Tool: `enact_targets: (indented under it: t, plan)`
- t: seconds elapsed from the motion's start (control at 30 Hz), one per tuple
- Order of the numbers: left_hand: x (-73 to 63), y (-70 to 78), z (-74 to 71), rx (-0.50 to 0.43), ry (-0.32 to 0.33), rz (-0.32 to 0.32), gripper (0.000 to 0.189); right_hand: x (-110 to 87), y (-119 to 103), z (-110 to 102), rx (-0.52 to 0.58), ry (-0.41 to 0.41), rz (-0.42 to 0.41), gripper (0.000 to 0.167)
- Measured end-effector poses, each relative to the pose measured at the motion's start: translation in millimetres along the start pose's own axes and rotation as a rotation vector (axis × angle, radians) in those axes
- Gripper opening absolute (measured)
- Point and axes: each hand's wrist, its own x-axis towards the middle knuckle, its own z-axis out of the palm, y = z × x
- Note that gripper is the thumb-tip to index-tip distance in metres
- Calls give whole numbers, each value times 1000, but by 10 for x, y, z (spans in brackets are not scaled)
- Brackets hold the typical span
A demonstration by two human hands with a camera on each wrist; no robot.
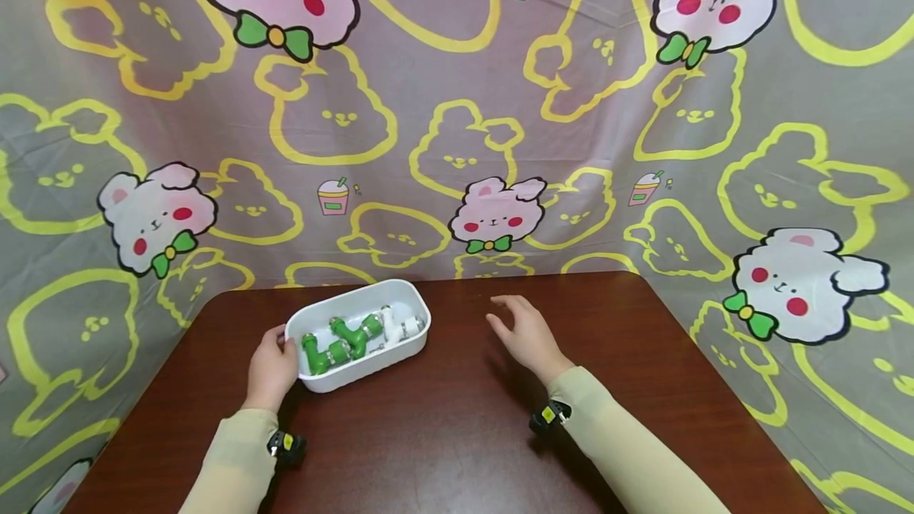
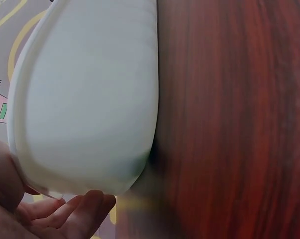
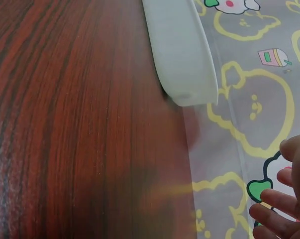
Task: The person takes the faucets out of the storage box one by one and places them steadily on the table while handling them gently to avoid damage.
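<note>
A white plastic bin (image 1: 357,377) with rounded corners is at the left of the table. My left hand (image 1: 273,367) grips its left end, thumb at the rim and fingers curled against the outer end wall, as the left wrist view shows with the fingers (image 2: 90,209). Inside lie a green elbow pipe fitting (image 1: 314,357), a green tee pipe fitting (image 1: 357,337) and a white pipe fitting (image 1: 393,327), with metal threaded ends. My right hand (image 1: 530,337) is held over the table to the right of the bin, fingers loosely bent and apart, holding nothing.
The dark red-brown wooden table (image 1: 443,450) reaches back to a patterned cloth (image 1: 400,133) that hangs behind and on both sides. Each sleeved forearm carries a small black wrist camera, such as the right wrist camera (image 1: 550,416).
</note>
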Motion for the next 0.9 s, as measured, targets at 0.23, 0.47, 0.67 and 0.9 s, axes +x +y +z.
enact_targets:
  t: [0.23,0.47,0.67,0.9]
  plan:
    - [-7,29,41,-8,14,23,48,16,-5,38,6,6,-5,38]
    - [-26,85,86,-8,6,35,47,34,-20,76,26,5,1,38]
    - [-37,135,164,-18,14,55,46,31,-9,86,25,21,2,36]
    - [-60,195,233,-13,-3,55,46,21,2,91,26,13,17,36]
